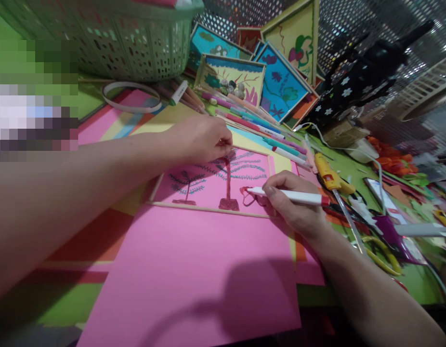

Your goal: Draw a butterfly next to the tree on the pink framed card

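Note:
A large pink sheet of paper [194, 270] lies in front of me. On it, thin wooden strips [208, 210] frame a drawing of trees [228, 180] with brown trunks and dark green fronds. My right hand [295, 202] is closed round a white marker [302, 196] with a red end; its tip touches a red outline [246, 193] at the drawing's right. My left hand [204, 137] rests at the frame's far edge with its fingers curled together. Whatever those fingers pinch, if anything, is hidden.
Several markers [252, 124] lie behind the frame, near finished framed pictures [230, 72]. A green basket [136, 43] stands at the back left beside a tape ring [132, 110]. On the right are a yellow glue gun [326, 171], yellow-handled scissors [387, 255], a phone [385, 197] and cables.

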A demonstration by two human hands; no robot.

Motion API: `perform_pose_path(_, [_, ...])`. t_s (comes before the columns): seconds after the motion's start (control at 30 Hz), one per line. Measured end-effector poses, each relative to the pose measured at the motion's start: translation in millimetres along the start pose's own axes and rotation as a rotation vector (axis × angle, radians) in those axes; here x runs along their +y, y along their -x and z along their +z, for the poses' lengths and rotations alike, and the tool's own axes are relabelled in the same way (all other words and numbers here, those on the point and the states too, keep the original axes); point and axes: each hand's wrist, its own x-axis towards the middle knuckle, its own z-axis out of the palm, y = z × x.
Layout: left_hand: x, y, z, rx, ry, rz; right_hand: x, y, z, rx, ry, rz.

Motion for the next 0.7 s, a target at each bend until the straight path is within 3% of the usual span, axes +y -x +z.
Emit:
perform_pose_path(0.37, [2.8, 3.2, -3.8, -0.006, 0.010, 0.000, -1.4, -0.1, -1.3, 0.001, 0.001, -0.047])
perform_pose_path(0.7, [-0.8, -0.3, 1.4, 0.003, 0.003, -0.008, -0.5, 0.7, 0.0, -0.006, 0.005, 0.017])
